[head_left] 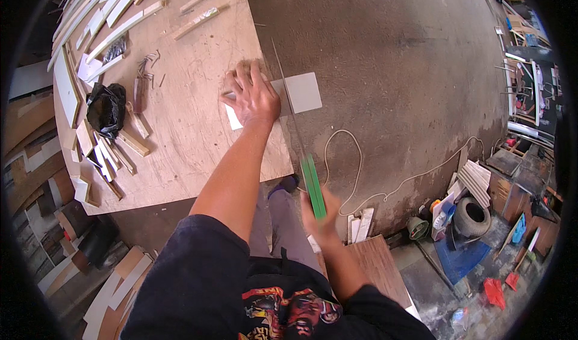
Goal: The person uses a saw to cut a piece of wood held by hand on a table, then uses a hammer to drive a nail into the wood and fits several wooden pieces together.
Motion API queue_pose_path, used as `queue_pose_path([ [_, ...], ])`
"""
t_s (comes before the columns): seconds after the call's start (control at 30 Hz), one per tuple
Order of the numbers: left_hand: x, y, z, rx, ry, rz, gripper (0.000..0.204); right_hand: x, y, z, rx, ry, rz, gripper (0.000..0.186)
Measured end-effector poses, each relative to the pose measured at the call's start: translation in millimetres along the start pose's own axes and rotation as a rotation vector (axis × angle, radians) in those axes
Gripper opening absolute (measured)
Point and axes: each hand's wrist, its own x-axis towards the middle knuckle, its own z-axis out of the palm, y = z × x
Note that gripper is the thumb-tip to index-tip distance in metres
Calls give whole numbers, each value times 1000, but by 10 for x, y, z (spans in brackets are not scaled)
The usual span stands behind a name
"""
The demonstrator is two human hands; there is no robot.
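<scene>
A white board (305, 92) lies at the right edge of the wooden table, with one end sticking out past it. My left hand (253, 93) presses down on its table end, fingers spread; the palm hides part of the board. In my right hand (316, 212) is a handsaw (313, 189) with a green handle, gripped below the table's near right corner. Its thin blade points away from me and crosses the board just outside the table edge, right of my left hand. How deep the blade sits in the board I cannot tell.
On the plywood table (198, 99) are wood strips, a black plastic bag (106, 111) and some bent metal pieces. A pale cord (385, 194) winds across the floor. Offcuts, a round pot-like container (471, 218) and a blue sheet (460, 259) lie at the lower right.
</scene>
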Motion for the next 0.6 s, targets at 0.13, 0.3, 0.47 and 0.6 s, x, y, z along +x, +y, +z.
queue_pose_path([
  [0.13,48,-24,30,11,19,7,48,396,109,237,-37,-62,23,17],
  [0.3,55,73,-38,-36,9,-54,46,-89,371,32,-42,18,-181,15],
  [0.47,166,9,17,-23,70,-92,44,26,504,-11,-120,-29,-265,17],
  [0.6,228,-48,107,44,112,-36,44,-238,761,-200,-55,-68,-277,18],
])
